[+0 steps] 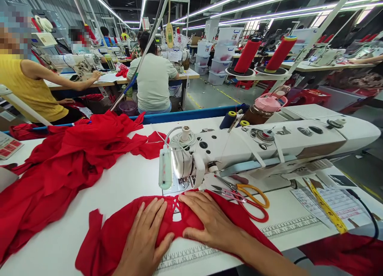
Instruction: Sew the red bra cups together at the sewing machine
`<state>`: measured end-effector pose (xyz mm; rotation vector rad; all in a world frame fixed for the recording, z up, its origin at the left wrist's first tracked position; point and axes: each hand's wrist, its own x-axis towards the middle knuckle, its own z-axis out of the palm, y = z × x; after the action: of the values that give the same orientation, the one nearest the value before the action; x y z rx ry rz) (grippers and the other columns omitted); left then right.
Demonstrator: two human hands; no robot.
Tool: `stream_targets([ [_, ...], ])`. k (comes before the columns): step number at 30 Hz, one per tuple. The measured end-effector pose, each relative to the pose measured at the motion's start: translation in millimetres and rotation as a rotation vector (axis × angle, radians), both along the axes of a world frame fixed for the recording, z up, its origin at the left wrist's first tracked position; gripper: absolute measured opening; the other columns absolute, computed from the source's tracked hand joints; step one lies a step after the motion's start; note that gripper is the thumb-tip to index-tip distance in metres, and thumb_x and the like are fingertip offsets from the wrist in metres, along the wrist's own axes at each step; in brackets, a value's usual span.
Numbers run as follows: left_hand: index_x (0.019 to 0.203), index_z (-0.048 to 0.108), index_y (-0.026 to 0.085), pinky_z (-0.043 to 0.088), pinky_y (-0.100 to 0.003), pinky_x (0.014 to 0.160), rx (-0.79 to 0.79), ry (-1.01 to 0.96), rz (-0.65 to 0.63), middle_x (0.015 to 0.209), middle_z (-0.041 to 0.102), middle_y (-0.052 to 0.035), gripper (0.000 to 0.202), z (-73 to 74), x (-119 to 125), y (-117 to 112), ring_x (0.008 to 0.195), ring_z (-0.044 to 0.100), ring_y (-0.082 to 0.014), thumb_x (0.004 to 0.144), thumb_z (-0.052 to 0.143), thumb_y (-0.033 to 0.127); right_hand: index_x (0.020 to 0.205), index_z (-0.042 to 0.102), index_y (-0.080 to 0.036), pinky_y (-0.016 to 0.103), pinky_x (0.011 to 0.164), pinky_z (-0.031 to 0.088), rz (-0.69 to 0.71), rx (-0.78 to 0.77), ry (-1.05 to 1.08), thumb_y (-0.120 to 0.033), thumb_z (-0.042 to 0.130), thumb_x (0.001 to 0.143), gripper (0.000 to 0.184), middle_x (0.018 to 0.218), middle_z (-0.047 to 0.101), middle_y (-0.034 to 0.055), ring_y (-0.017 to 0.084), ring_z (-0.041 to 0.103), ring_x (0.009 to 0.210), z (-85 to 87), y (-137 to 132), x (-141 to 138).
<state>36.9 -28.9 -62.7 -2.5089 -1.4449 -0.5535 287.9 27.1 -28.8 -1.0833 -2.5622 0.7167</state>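
Both hands rest on a red garment piece (115, 228) spread over the white sewing table. My left hand (148, 232) lies flat on the cloth, fingers extended, left of a small cutout crossed by thin red straps. On the other side of that opening, my right hand (209, 220) presses down with its fingers stretched out and thumb apart. Directly beyond the cloth stands the needle end of a white sewing machine (182, 164). Orange-handled scissors (254, 193) and red-handled scissors (254, 214) lie right of my right hand, beside the machine bed.
A heap of red fabric (74, 148) covers the table's left side. A yellow tape measure (326, 206) lies over a written paper sheet (338, 204) at right. Red thread cones (247, 54) stand behind the machine, near a pink-lidded jar (266, 106). Other people sit at machines ahead.
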Motion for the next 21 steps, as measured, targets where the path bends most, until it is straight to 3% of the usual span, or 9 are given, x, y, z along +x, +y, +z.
stream_targets([
  [3, 0.145, 0.048, 0.009, 0.033, -0.040, 0.121, 0.041, -0.034, -0.018, 0.144, 0.060, -0.0116, 0.057, 5.9, 0.3, -0.6, 0.138, 0.050, -0.0230, 0.098, 0.055, 0.041, 0.147, 0.044, -0.013, 0.051, 0.118, 0.030, 0.059, 0.063, -0.002, -0.047, 0.078, 0.084, 0.078, 0.144, 0.057, 0.0154, 0.031, 0.045, 0.138, 5.4, -2.4, 1.3],
  [6, 0.139, 0.053, 0.006, 0.025, -0.040, 0.125, 0.091, -0.097, -0.070, 0.137, 0.064, -0.0132, 0.047, 13.7, -0.4, -4.6, 0.137, 0.051, -0.0224, 0.100, 0.055, 0.032, 0.142, 0.049, -0.016, 0.048, 0.116, 0.032, 0.083, 0.166, 0.084, -0.046, 0.073, 0.090, 0.065, 0.137, 0.062, 0.0118, 0.028, 0.050, 0.132, 14.3, -7.2, 2.1],
  [9, 0.129, 0.061, 0.007, 0.025, -0.042, 0.126, 0.117, -0.128, -0.148, 0.123, 0.072, -0.0118, 0.035, 19.0, 0.9, -10.5, 0.128, 0.059, -0.0216, 0.098, 0.058, 0.022, 0.130, 0.057, -0.021, 0.041, 0.110, 0.037, 0.071, 0.212, 0.181, -0.029, 0.063, 0.098, 0.033, 0.125, 0.068, 0.0058, 0.022, 0.057, 0.120, 22.1, -10.7, 0.7],
  [12, 0.117, 0.069, 0.010, 0.027, -0.040, 0.125, 0.175, -0.152, -0.181, 0.111, 0.077, -0.0082, 0.025, 18.4, 7.3, -16.4, 0.115, 0.067, -0.0195, 0.099, 0.058, 0.023, 0.121, 0.060, -0.019, 0.039, 0.099, 0.043, 0.047, 0.243, 0.232, -0.011, 0.050, 0.099, 0.025, 0.116, 0.070, 0.0061, 0.021, 0.060, 0.108, 23.1, -10.3, -4.2],
  [14, 0.111, 0.073, 0.011, 0.026, -0.038, 0.126, 0.231, -0.140, -0.175, 0.106, 0.079, -0.0065, 0.026, 13.1, 14.0, -20.8, 0.107, 0.070, -0.0184, 0.101, 0.055, 0.027, 0.118, 0.060, -0.018, 0.037, 0.092, 0.046, 0.060, 0.257, 0.242, -0.007, 0.046, 0.099, 0.026, 0.112, 0.070, 0.0074, 0.021, 0.060, 0.103, 19.7, -8.5, -9.6],
  [18, 0.106, 0.076, 0.012, 0.020, -0.040, 0.128, 0.315, -0.020, -0.132, 0.103, 0.080, -0.0068, 0.048, -10.5, 28.7, -34.8, 0.099, 0.072, -0.0192, 0.105, 0.042, 0.046, 0.116, 0.061, -0.017, 0.035, 0.087, 0.047, 0.136, 0.233, 0.207, -0.008, 0.046, 0.099, 0.024, 0.113, 0.070, 0.0076, 0.021, 0.061, 0.102, 6.7, -3.0, -21.0],
  [21, 0.108, 0.077, 0.016, 0.019, -0.041, 0.128, 0.353, -0.007, -0.016, 0.104, 0.080, -0.0055, 0.053, -31.9, 37.1, -49.8, 0.097, 0.071, -0.0181, 0.108, 0.030, 0.040, 0.116, 0.061, -0.018, 0.034, 0.087, 0.047, 0.137, 0.223, 0.201, -0.010, 0.047, 0.101, 0.022, 0.115, 0.070, 0.0067, 0.020, 0.061, 0.104, -3.3, 1.3, -24.4],
])
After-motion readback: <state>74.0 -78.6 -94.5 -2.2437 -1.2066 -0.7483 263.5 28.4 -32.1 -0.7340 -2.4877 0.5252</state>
